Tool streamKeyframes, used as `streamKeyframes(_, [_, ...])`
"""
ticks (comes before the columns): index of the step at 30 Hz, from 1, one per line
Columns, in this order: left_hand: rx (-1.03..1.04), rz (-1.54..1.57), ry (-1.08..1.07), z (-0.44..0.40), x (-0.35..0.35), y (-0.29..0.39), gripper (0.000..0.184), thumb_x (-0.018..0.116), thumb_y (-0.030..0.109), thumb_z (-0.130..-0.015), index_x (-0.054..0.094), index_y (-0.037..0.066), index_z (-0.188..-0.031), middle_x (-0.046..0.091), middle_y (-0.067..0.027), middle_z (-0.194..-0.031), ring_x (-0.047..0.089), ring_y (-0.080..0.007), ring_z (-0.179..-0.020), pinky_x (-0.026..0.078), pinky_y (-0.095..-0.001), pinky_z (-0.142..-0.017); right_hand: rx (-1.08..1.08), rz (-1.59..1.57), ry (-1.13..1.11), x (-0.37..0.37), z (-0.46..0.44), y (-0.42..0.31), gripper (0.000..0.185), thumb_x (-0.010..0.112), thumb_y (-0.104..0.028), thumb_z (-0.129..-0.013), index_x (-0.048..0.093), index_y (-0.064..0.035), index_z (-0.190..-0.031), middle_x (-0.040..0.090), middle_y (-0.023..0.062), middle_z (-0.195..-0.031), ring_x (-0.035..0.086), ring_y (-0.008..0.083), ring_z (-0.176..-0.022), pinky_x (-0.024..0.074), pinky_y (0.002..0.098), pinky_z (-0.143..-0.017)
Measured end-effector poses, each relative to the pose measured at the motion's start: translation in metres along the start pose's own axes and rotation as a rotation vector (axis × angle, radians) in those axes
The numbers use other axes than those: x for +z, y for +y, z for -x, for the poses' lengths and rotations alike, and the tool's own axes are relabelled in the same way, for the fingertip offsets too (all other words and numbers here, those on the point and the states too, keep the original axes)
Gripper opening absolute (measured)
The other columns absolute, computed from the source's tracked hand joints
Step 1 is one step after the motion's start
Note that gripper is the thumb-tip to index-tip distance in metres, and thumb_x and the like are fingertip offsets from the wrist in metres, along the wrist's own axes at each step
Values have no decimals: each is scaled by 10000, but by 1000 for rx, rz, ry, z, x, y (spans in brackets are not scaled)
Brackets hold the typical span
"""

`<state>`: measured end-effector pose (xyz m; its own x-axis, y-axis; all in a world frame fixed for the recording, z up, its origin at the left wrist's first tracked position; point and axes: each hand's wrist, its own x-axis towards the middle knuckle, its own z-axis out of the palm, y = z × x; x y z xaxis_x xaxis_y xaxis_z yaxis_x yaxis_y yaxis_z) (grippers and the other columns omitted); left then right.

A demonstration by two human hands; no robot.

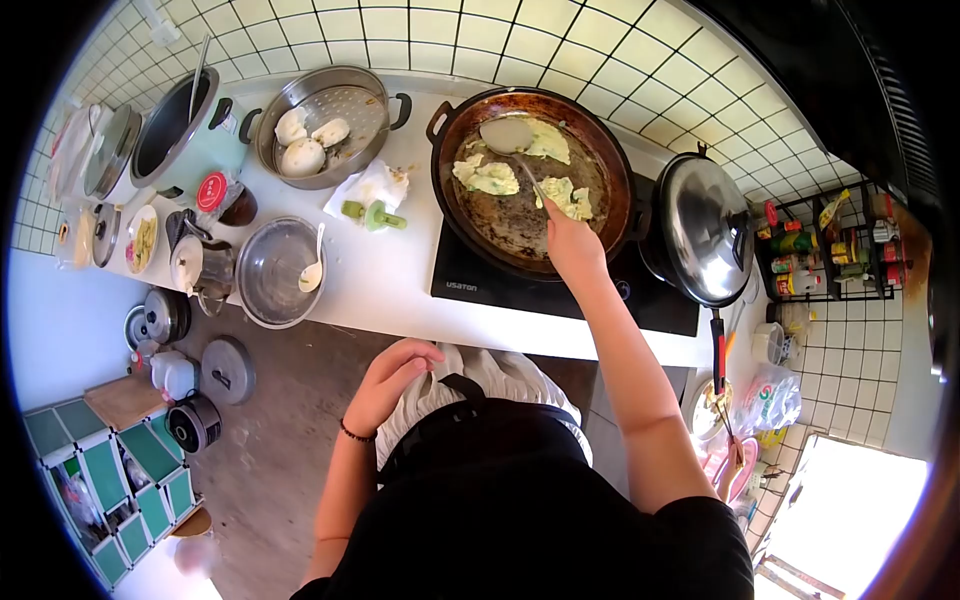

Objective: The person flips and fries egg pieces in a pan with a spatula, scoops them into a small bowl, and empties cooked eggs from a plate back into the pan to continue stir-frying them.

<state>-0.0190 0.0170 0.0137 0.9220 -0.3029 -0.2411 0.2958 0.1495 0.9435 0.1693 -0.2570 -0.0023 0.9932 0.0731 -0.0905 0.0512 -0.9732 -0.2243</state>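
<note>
My right hand [576, 246] is closed around the handle of a metal ladle [507, 136] and reaches over a wide, dark two-handled pan [455, 222]. The ladle's rounded head rests in the upper part of the pan, against a yellowish-green, egg-like patty [546, 141]. A second patty [486, 177] lies at the left of the pan, and a third patty [566, 198] is just beside my right hand. My left hand [397, 376] hangs at my waist in front of the light trousers, its fingers loosely bent and holding nothing.
The pan sits on a black induction cooker [480, 300]. A lidded pot [700, 230] stands to its right, its red-and-black handle jutting toward me. Leftward are a steamer pot [335, 85] with white buns, a glass bowl [262, 300] with a spoon, and a rice cooker [215, 140].
</note>
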Motion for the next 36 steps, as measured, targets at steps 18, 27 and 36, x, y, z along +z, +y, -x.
streamKeyframes(18, [11, -30, -12, 3, 2, 0, 234, 486, 133, -917, 624, -29, -1014, 618, -83, -1042, 547, -163, -954, 427, -294, -882, -4, 111, -182, -3, 0, -9, 540, 436, -44, -882, 378, -80, -1417, 671, 236, -830, 676, 366, -772, 550, 450, -671])
streamKeyframes(27, [10, -18, -4, 7, 1, 0, 239, 482, 130, -920, 625, -32, -1020, 617, -90, -1056, 550, -169, -969, 427, -300, -892, 137, -582, -75, -34, -3, 18, 345, 484, -179, -957, 566, -152, -1291, 588, 119, -726, 546, 234, -588, 427, 340, -556])
streamKeyframes(36, [1, 12, 1, 8, 0, -6, 238, 481, 126, -921, 622, -35, -1024, 616, -94, -1073, 552, -167, -970, 428, -299, -894, 192, -546, 43, -40, 7, 54, 347, 462, -174, -969, 548, -120, -1301, 492, 48, -722, 446, 162, -574, 363, 290, -514])
